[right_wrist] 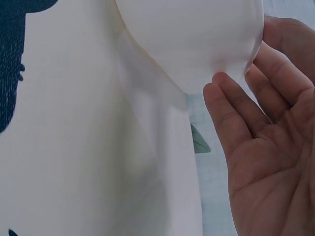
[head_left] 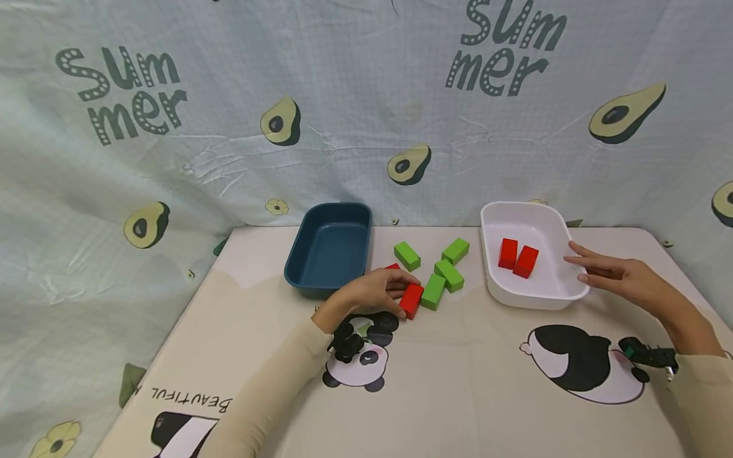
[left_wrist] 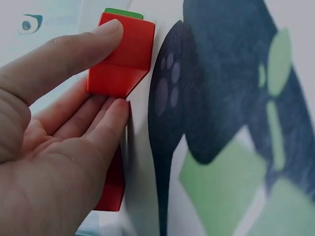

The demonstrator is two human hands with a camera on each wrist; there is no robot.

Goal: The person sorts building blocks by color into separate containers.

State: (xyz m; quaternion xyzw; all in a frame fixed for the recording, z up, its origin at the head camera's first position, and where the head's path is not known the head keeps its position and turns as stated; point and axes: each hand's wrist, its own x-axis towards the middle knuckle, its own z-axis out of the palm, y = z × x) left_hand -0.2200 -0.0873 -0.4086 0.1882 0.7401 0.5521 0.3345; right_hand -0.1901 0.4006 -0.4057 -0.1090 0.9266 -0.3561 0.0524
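Note:
My left hand (head_left: 375, 291) has its thumb and fingers around a red block (head_left: 411, 301), with the thumb on one face in the left wrist view (left_wrist: 123, 44). That block stands close beside a green block (head_left: 433, 292). Another red block (head_left: 392, 266) is mostly hidden behind the hand; part of a red block (left_wrist: 112, 184) shows below the fingers in the left wrist view. My right hand (head_left: 624, 277) rests its extended fingers against the right side of a white bin (head_left: 495, 289). Two red blocks (head_left: 525, 261) lie inside that bin.
A dark blue bin (head_left: 294, 270) stands left of the blocks. Three more green blocks (head_left: 407, 256) lie between the two bins. The cloth on the table (head_left: 458, 394) bears panda prints, and a patterned curtain (head_left: 343, 95) hangs behind the far edge.

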